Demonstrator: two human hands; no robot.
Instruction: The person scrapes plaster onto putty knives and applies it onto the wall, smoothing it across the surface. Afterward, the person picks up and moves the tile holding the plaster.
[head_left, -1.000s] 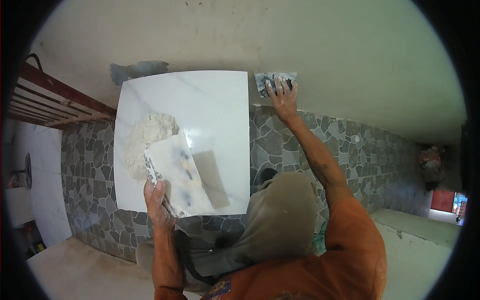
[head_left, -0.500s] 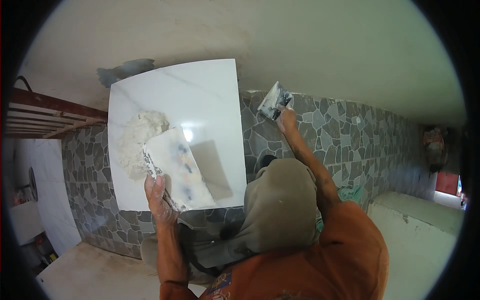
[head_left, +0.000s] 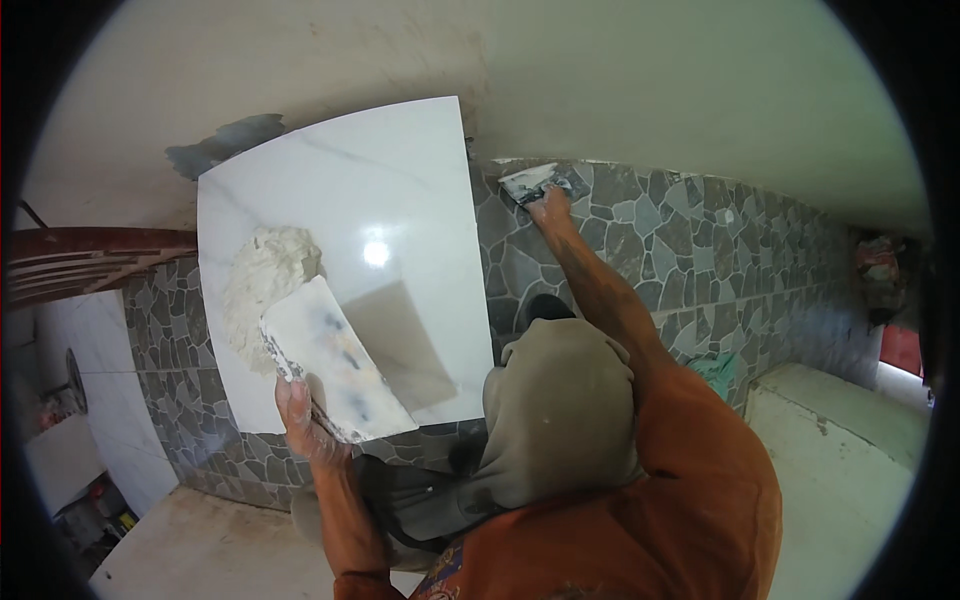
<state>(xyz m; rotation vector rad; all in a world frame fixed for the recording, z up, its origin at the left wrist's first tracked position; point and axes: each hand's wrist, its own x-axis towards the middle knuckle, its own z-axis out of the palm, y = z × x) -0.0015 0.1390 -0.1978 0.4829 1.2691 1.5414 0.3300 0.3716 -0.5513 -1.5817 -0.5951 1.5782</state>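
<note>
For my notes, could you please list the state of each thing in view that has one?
Left hand: gripping large blade
Large blade: held, smeared
Right hand: gripping small blade
Small blade: held, smeared white
Paste: heaped on white panel
White panel: glossy, partly covered
Green material: crumpled
Wall: patched grey

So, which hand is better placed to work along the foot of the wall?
Probably the right hand: it holds the small scraper near the foot of the wall. The left hand holds the wide trowel over the marbled white tile, farther from the wall.
</note>
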